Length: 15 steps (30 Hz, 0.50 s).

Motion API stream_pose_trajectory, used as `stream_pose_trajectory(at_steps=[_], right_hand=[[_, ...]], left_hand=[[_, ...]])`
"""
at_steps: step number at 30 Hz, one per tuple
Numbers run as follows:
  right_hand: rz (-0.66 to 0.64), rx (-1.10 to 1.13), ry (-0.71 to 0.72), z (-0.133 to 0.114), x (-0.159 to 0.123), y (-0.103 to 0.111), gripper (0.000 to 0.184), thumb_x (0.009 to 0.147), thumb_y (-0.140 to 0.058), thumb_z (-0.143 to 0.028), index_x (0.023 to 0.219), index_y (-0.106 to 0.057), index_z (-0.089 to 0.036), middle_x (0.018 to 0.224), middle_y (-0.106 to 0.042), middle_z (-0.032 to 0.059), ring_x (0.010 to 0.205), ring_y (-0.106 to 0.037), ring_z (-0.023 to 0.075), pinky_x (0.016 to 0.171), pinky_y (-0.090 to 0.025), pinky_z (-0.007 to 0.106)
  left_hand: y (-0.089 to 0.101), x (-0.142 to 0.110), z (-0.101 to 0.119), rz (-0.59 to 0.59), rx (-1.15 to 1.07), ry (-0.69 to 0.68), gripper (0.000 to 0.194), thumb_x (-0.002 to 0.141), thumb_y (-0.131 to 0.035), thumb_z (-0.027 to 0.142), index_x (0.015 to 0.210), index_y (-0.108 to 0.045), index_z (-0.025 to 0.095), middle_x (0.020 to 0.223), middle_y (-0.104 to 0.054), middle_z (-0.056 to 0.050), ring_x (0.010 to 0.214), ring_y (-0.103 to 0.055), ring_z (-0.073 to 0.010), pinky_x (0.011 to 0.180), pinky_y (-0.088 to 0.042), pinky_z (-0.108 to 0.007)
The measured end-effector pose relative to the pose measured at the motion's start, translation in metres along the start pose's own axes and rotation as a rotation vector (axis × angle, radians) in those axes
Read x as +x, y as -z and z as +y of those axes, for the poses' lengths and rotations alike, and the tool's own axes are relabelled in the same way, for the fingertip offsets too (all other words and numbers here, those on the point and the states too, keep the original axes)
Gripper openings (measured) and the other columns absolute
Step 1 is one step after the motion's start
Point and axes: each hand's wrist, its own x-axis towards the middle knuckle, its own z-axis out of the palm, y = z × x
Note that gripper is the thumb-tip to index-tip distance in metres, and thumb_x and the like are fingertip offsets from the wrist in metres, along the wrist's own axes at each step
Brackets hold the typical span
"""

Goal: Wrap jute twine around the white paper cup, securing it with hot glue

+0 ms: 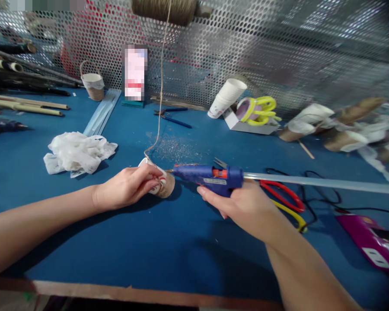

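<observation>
Head view: the left hand (121, 186), the nearer, is pinching the cup (165, 185) on the desk (142, 250), its axis running 10 to 4 o'clock; the right hand (243, 205) is gripping the glue gun (199, 173), the cup lying at 9 o'clock.

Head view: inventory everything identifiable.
Glue gun: 1, blue, centre
Cup: 1, white/brown, centre
Glue stick: 1, translucent, right
Spool: 1, brown, top
Cloth: 1, white, left
Strips: several, bluish, left
Pliers: 1, blue, back
Scissors: 1, red/yellow, right
Cup stack: 1, white, back
Box: 1, white, back
Basket: 1, brown, back
Sticks: several, mixed, left
Cabling: some, black, right
Mesh: 1, grey, back
Table: 1, blue, below
Left hand: 1, bare, centre
Right hand: 1, bare, centre
</observation>
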Motion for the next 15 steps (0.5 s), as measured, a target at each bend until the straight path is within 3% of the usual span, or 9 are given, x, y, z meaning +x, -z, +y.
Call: stream_pose_trajectory(at_steps=[4,10,15], right_hand=[[0.007,-0.014,-0.004,0.0009,-0.0005,0.0006,0.042,0.077,-0.054,-0.039,0.04,-0.039,-0.025,0.031,-0.043,-0.0064,0.032,-0.044,0.0128,0.039,-0.039,0.027],[0.011,-0.012,-0.029,0.0025,-0.002,0.0017,0.042,0.076,-0.053,-0.038,0.039,-0.037,-0.026,0.032,-0.043,-0.0054,0.037,-0.049,0.0147,0.054,-0.047,0.03],[-0.008,-0.045,-0.02,0.0023,-0.0039,0.0026,0.048,0.077,-0.052,-0.04,0.036,-0.032,-0.026,0.032,-0.044,-0.0044,0.036,-0.049,0.0144,0.051,-0.046,0.03]], left_hand=[[-0.0006,-0.0012,-0.0014,-0.003,0.018,0.002,0.014,0.093,-0.035,0.018,0.099,-0.047,0.014,0.083,-0.067,-0.008,0.072,-0.068,-0.0135,0.061,-0.054,-0.021],[-0.0012,-0.0006,-0.0028,0.033,0.033,-0.044,0.015,0.095,-0.034,0.019,0.1,-0.046,0.012,0.081,-0.068,-0.009,0.069,-0.067,-0.0137,0.057,-0.053,-0.021],[-0.0008,-0.0002,-0.0027,0.034,0.031,-0.057,0.015,0.095,-0.033,0.019,0.1,-0.045,0.012,0.082,-0.068,-0.01,0.069,-0.068,-0.0141,0.057,-0.053,-0.021]])
